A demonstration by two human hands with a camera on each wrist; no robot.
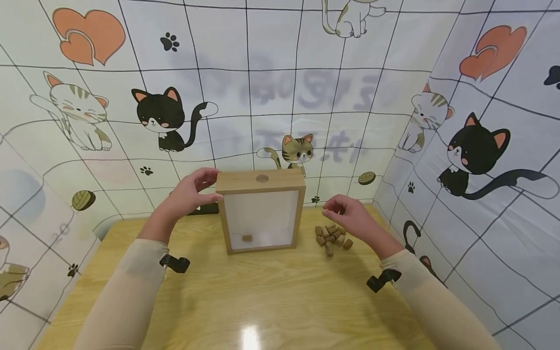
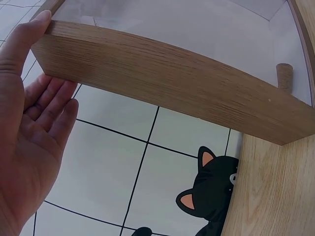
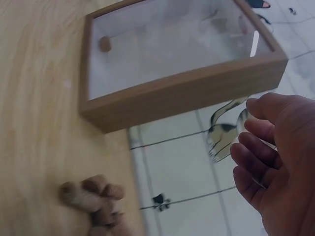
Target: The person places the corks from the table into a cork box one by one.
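A wooden shadow box (image 1: 261, 218) with a clear front stands upright on the table, a round hole (image 1: 262, 178) in its top. One cork (image 1: 247, 238) lies inside at the bottom. My left hand (image 1: 192, 192) holds the box at its upper left corner, thumb on the front edge (image 2: 47, 24) and fingers at the back. To the right of the box, my right hand (image 1: 347, 214) hovers with loosely curled fingers and nothing in them. Below it is a small pile of corks (image 1: 331, 236) on the table.
The light wooden table (image 1: 262, 301) meets a sheet (image 1: 271, 97) printed with cats and grid lines behind and on the right. Dark wrist mounts (image 1: 175, 263) sit on both sleeves.
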